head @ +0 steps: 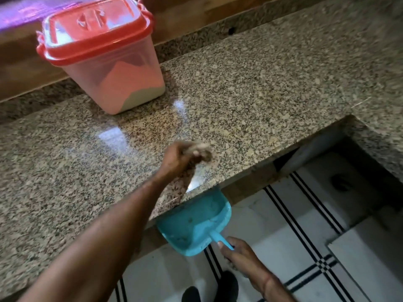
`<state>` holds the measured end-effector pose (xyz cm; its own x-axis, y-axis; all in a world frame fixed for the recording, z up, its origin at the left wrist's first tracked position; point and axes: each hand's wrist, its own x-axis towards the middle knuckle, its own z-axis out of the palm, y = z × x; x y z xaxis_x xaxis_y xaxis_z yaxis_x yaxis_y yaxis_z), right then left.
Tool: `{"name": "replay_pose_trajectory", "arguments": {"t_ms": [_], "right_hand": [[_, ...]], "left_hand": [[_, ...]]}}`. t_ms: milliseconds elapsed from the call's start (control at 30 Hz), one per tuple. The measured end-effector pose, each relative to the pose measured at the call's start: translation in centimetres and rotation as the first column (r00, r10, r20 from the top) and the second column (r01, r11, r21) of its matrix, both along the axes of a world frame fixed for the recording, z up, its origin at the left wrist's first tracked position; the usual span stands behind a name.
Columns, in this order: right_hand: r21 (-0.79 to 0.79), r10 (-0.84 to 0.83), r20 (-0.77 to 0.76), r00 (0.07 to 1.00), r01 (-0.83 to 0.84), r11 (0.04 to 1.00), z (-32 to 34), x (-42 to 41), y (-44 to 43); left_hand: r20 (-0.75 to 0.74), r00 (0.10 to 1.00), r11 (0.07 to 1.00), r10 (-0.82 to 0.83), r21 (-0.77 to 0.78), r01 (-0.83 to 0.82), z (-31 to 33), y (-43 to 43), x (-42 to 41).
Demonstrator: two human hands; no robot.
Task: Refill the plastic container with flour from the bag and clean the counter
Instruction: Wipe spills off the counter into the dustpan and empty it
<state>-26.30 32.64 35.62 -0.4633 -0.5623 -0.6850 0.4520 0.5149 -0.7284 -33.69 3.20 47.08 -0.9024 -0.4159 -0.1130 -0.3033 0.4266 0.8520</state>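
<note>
The plastic container (113,70) stands at the back left of the granite counter (250,88). Its red lid (96,27) is on, and a low layer of white flour shows at its bottom. My left hand (181,159) is over the counter near the front edge, blurred by motion, closed on what looks like a small pale rag (201,150). My right hand (237,255) grips the handle of a teal dustpan (194,225). The dustpan is held just under the counter's front edge, below my left hand. No flour bag is in view.
A wooden ledge (196,12) runs behind the counter. The counter steps back at the right, leaving an open recess (340,171). Below is a white tiled floor (283,232) with black stripes. Dark shoes (224,286) show at the bottom edge.
</note>
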Motion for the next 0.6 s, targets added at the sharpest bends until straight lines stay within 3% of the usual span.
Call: {"name": "replay_pose_trajectory", "arguments": {"t_ms": [100, 167, 233, 300, 400, 500, 600], "right_hand": [[0.022, -0.023, -0.015, 1.0, 0.023, 0.999, 0.0, -0.4, 0.9], [0.032, -0.034, -0.025, 0.999, 0.034, 0.999, -0.6, -0.5, 1.5], [0.04, -0.044, -0.033, 0.998, 0.046, 0.998, -1.0, -0.4, 1.8], [0.052, -0.05, -0.025, 0.998, 0.052, 0.997, -1.2, 0.1, 1.9], [0.088, -0.093, -0.031, 0.995, 0.095, 0.992, -1.0, 1.2, 1.9], [0.114, -0.116, -0.027, 0.993, 0.118, 0.986, 0.4, 2.4, 1.6], [0.086, -0.136, -0.013, 0.991, 0.137, 0.987, 1.2, 2.9, 1.3]], "left_hand": [[-0.056, 0.981, 0.982, 0.186, -0.013, -0.187, 0.5, -3.1, -2.8], [-0.033, 0.978, 0.977, 0.204, -0.056, -0.206, -0.3, -3.2, -5.3], [-0.017, 0.994, 0.992, 0.112, -0.06, -0.113, -1.4, -1.3, -7.6], [-0.04, 0.995, 0.994, -0.097, -0.062, 0.094, -1.8, 1.4, -8.7], [-0.017, 0.927, 0.918, -0.375, -0.148, 0.369, -2.1, 4.8, -6.1], [0.053, 0.896, 0.871, -0.44, -0.216, 0.44, -2.2, 4.0, -1.2], [0.129, 0.901, 0.895, -0.415, -0.118, 0.429, -0.7, -1.4, 0.0]]}}
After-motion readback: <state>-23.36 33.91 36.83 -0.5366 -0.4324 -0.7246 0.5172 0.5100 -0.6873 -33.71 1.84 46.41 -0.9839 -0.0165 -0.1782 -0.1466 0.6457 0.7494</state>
